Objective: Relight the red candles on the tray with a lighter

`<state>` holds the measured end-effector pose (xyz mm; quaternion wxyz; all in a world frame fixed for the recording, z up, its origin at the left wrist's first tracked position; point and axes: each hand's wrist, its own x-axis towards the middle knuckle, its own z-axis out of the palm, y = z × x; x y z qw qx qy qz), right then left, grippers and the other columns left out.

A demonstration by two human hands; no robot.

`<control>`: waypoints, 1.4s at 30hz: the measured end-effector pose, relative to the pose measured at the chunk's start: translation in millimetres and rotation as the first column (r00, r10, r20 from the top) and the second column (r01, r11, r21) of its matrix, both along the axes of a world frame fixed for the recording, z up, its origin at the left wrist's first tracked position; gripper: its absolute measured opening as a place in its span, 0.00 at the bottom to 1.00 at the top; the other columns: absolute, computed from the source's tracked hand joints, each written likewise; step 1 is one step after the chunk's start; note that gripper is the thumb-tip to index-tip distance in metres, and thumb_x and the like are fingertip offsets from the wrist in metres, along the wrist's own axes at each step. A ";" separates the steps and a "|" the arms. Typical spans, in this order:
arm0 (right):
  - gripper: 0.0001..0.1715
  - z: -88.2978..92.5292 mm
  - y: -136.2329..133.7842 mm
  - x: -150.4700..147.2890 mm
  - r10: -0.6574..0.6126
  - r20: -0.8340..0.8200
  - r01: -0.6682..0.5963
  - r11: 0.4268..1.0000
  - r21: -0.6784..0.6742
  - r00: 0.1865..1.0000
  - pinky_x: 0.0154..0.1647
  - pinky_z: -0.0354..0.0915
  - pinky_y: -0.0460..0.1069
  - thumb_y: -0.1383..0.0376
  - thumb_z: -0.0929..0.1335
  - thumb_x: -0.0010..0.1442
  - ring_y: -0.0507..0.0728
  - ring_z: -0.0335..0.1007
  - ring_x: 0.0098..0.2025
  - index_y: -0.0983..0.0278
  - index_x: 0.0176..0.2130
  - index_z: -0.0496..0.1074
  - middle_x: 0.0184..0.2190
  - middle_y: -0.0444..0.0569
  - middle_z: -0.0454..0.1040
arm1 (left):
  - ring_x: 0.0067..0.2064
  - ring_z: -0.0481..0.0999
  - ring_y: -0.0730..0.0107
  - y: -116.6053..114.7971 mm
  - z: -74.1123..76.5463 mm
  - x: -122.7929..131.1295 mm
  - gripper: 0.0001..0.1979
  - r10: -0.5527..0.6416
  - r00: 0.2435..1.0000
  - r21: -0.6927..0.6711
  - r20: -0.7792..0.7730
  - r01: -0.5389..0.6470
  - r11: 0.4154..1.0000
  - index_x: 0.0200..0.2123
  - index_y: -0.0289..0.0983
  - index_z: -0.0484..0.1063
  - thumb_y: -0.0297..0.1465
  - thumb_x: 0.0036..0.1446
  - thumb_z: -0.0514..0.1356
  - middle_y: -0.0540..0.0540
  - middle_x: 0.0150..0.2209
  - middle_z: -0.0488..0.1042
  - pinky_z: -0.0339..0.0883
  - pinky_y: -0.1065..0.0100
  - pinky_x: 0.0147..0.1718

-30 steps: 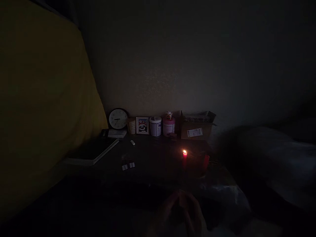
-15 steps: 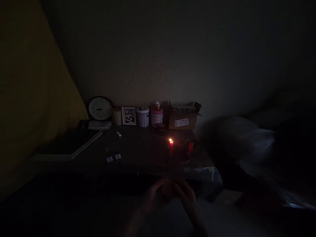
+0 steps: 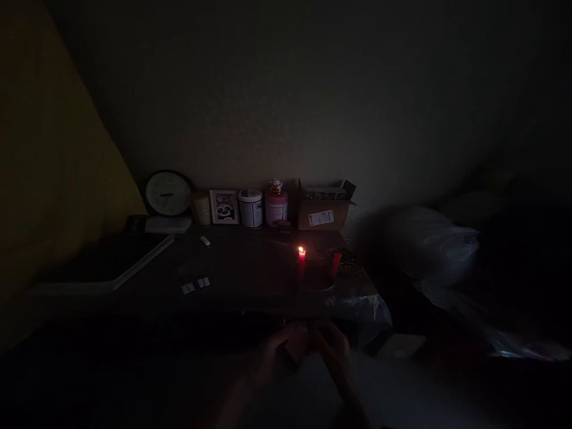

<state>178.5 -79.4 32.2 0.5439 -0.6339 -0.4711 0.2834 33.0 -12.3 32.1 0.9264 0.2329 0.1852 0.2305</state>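
In dim light, my left hand (image 3: 271,350) and my right hand (image 3: 335,350) are close together in front of the table's near edge. A small brown box (image 3: 297,345), about matchbox size, is between them. My left fingers grip its left side, and my right fingers close on its right side. Whether the right hand also has something small in it is too dark to tell. Beyond the hands, a lit red candle (image 3: 302,257) stands upright on the table. To its right is an unlit red candle (image 3: 336,263), tilted slightly.
Along the wall stand a round clock (image 3: 168,193), a panda picture frame (image 3: 224,208), a white tin (image 3: 251,210), a pink tin (image 3: 276,210) and an open carton (image 3: 322,215). A dark table (image 3: 241,268) carries two small white packets (image 3: 195,285). Plastic-wrapped bulk (image 3: 438,244) lies right.
The view has shifted slightly, so the table's things appear farther left. The small box is now more tilted between my hands. The candle still burns.
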 end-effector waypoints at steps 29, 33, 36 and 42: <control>0.11 -8.6 -5.7 5.7 0.212 0.656 -0.223 0.972 -0.067 0.725 0.30 0.56 0.44 0.75 0.61 0.58 0.49 0.65 0.30 0.62 0.32 0.68 0.30 0.43 0.69 | 0.26 0.69 0.70 5.6 -17.3 -3.2 0.15 0.009 0.973 0.071 -0.230 0.007 0.997 0.37 0.30 0.75 0.37 0.54 0.59 0.42 0.28 0.73 0.54 0.72 0.24; 0.11 -8.5 -5.7 4.6 0.226 0.624 -0.217 0.972 -0.092 0.748 0.31 0.57 0.43 0.74 0.60 0.60 0.49 0.65 0.30 0.62 0.32 0.67 0.30 0.43 0.70 | 0.23 0.66 0.72 3.5 -13.2 -3.1 0.13 0.032 0.962 0.047 -0.273 -0.020 0.999 0.29 0.30 0.75 0.35 0.54 0.58 0.45 0.23 0.70 0.53 0.72 0.22; 0.12 -6.5 -6.8 2.9 0.247 0.611 -0.230 0.967 -0.107 0.752 0.32 0.58 0.43 0.72 0.60 0.61 0.50 0.67 0.32 0.60 0.35 0.70 0.32 0.43 0.71 | 0.25 0.68 0.71 1.7 -9.2 -3.5 0.11 0.059 0.958 0.048 -0.279 -0.048 0.998 0.29 0.32 0.75 0.33 0.55 0.57 0.46 0.23 0.70 0.56 0.73 0.24; 0.11 -9.2 -6.7 3.4 0.239 0.596 -0.233 0.969 -0.088 0.767 0.31 0.58 0.44 0.69 0.59 0.62 0.50 0.68 0.32 0.60 0.37 0.69 0.32 0.44 0.71 | 0.26 0.68 0.70 0.1 -5.4 -5.2 0.10 0.099 0.948 0.080 -0.303 -0.078 0.994 0.28 0.33 0.75 0.33 0.54 0.58 0.45 0.25 0.72 0.58 0.71 0.27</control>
